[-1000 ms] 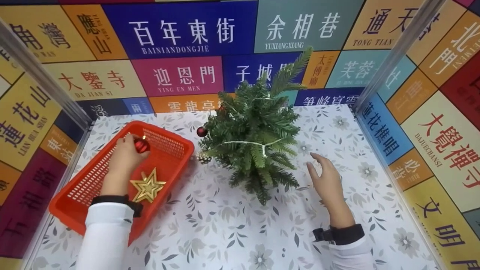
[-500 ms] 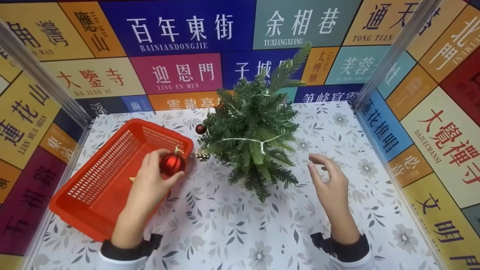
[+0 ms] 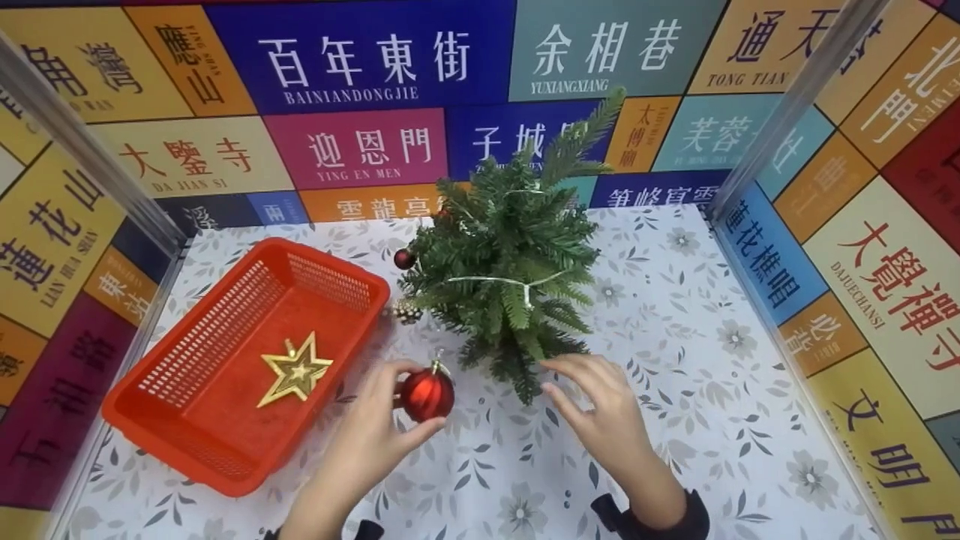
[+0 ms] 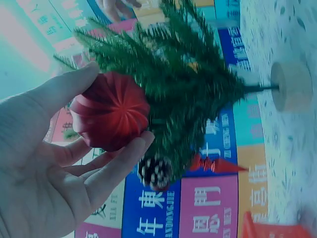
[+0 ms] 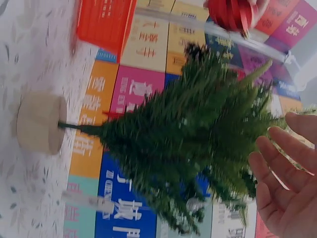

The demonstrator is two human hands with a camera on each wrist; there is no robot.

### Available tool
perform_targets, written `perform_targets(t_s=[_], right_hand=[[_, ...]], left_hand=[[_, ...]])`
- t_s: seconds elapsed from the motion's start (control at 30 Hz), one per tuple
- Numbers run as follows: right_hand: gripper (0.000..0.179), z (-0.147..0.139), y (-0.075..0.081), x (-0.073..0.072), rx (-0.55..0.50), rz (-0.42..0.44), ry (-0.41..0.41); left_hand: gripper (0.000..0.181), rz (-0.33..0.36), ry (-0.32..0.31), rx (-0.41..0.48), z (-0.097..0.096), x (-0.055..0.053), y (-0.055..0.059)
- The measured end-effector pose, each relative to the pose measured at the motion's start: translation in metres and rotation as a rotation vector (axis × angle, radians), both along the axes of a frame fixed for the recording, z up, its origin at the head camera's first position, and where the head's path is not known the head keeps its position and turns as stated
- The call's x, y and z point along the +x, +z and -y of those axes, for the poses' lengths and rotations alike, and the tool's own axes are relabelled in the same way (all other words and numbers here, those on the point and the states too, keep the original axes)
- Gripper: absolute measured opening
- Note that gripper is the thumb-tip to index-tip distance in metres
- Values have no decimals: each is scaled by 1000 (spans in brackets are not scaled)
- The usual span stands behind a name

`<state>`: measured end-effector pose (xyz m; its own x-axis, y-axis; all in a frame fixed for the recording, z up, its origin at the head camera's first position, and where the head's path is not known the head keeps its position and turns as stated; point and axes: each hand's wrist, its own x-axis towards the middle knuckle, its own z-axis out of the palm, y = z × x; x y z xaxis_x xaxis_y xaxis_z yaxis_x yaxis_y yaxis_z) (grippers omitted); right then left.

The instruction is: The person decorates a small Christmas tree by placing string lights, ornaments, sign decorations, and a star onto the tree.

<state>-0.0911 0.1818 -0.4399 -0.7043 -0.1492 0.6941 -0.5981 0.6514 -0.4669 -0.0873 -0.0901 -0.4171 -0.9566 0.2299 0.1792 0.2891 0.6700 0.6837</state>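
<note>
A shiny red Christmas ball (image 3: 427, 394) with a small loop cap is held by my left hand (image 3: 379, 420), thumb and fingers round its sides, in front of the tree. In the left wrist view the ribbed red ball (image 4: 111, 110) sits between thumb and fingertips. My right hand (image 3: 604, 409) is at the tree's lower front, fingers loosely bent with nothing in them. The small green Christmas tree (image 3: 517, 262) stands upright on a round wooden base (image 5: 42, 123). On its left side hang a dark red ball (image 3: 405, 259) and a pine cone (image 4: 154, 171).
A red plastic basket (image 3: 187, 457) stands at the left, with a gold star (image 3: 297, 370) inside. A white light string (image 3: 487, 280) lies across the tree's front branches. Printed panels (image 3: 375, 52) wall the back and both sides of the floral-covered table (image 3: 465, 487).
My left hand has lifted the red ball out of the basket and carried it right, to the tree's front. My right hand has moved left toward the lower branches.
</note>
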Motion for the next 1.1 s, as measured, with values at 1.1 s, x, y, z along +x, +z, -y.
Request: perform_targets(t_s=[1.1], right_hand=[[19, 32, -9, 5, 31, -5, 30]], left_hand=[[62, 62, -213, 31, -32, 15, -25]])
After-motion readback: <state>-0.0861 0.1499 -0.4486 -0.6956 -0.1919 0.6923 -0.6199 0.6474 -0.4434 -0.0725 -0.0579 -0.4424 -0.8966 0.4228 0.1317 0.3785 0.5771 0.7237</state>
